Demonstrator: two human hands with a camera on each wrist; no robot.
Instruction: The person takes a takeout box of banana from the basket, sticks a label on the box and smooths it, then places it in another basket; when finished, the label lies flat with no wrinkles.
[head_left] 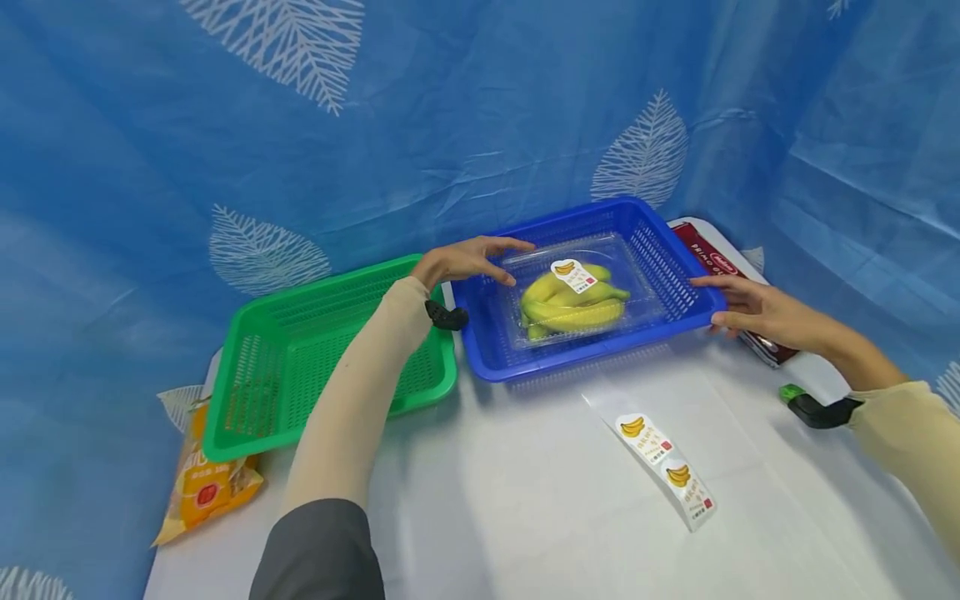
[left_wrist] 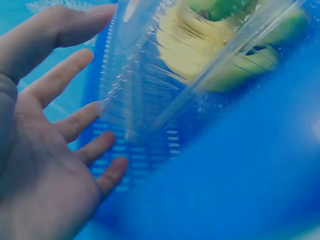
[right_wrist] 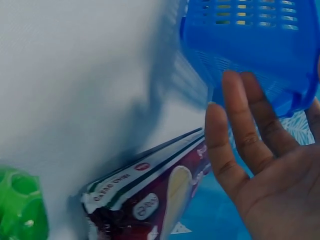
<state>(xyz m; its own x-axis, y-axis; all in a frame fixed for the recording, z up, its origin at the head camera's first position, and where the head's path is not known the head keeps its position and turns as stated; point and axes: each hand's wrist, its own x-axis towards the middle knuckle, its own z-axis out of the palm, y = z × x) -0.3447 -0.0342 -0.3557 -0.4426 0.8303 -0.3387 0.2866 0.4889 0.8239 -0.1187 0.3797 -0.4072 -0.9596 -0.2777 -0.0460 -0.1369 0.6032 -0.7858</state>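
Observation:
A blue plastic basket (head_left: 491, 354) holds a clear lidded box (head_left: 633, 275) containing a bunch of yellow-green bananas (head_left: 573, 317). A white banana-picture label (head_left: 574, 276) is stuck on the box lid. My left hand (head_left: 468, 260) reaches over the basket's left side, its thumb and index finger spread near the box's left edge. In the left wrist view, the fingers (left_wrist: 75, 122) are apart and nearly straight beside the clear plastic. My right hand (head_left: 772, 312) grips the basket's right end at the rim. Three of its fingers (right_wrist: 245, 125) extend loosely below the basket in the right wrist view.
A green basket (head_left: 442, 392) stands to the left, with an orange snack bag (head_left: 213, 492) beside it. A dark red package (head_left: 705, 250) lies behind my right hand. A strip of banana labels (head_left: 663, 458) rests on the white table (head_left: 540, 517). A blue curtain (head_left: 465, 100) hangs behind.

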